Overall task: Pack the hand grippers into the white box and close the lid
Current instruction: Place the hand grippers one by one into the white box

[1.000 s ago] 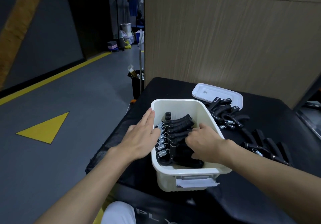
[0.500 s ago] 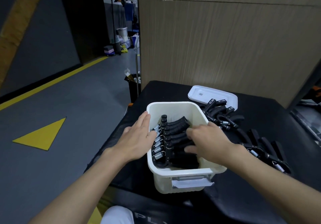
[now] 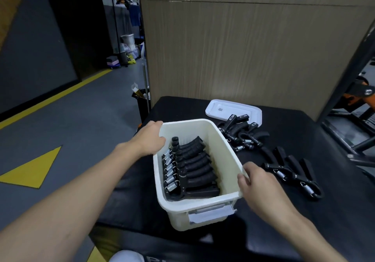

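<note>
Black padded table: work surface carrying all items, extending beyond both hands.

White box: open, lidless, tapered tub lying between the 2 hands. The left hand rests on the far-left rim, fingers curled loosely over the edge; the right hand touches the near-right rim, fingers slightly apart and holding nothing. This 2-sided contact probably steadies or squares the box before further loading.

Lid: white, lying flat on the table well beyond the right hand, behind the loose pile; judged parked there to keep the box mouth free until packing ends.

Packed hand grippers: a tight row inside the box, nearer the left hand. Black ribbed handles overlap like shingles; the steel coil springs line up along the left wall, an arrangement that likely saves space.

Loose hand grippers: a tangled heap beyond the right hand, overlapping the lid's near edge. Further loose grippers lie just right of the right hand, within easy reach. Packing is partly done.
</note>
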`<control>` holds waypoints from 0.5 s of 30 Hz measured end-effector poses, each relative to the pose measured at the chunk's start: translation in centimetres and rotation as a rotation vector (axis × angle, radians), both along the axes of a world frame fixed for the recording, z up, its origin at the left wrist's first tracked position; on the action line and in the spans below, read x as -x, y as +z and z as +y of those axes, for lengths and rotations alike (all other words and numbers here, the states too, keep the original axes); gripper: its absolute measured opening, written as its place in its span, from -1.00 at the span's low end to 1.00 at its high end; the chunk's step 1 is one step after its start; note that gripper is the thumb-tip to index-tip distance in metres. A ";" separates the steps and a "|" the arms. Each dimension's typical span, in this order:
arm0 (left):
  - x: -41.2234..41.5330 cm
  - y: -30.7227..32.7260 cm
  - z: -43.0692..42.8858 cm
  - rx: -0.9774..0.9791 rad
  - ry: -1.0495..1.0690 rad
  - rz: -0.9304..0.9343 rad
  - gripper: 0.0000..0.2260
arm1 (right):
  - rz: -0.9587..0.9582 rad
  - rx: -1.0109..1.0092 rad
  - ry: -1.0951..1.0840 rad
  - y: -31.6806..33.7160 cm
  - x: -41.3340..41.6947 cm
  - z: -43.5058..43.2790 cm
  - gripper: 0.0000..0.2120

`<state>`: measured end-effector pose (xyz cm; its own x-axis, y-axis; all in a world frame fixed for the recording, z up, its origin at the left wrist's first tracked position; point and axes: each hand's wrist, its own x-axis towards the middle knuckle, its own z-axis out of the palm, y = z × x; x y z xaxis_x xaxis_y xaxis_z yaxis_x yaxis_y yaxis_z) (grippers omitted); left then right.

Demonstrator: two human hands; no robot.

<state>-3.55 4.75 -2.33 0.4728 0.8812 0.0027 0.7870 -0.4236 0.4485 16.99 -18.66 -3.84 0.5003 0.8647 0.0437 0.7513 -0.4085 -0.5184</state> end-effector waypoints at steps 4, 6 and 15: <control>0.4 -0.2 -0.8 0.024 0.046 0.007 -0.81 | 0.009 -0.014 -0.025 0.4 -3.3 1.8 -0.83; 0.3 -0.3 -2.2 0.011 0.107 0.034 -0.76 | 0.039 -0.006 -0.064 0.6 -5.0 3.1 -0.79; 0.2 0.2 -6.6 -0.052 0.252 0.104 -0.61 | 0.147 -0.032 -0.218 2.5 -9.1 7.8 -0.81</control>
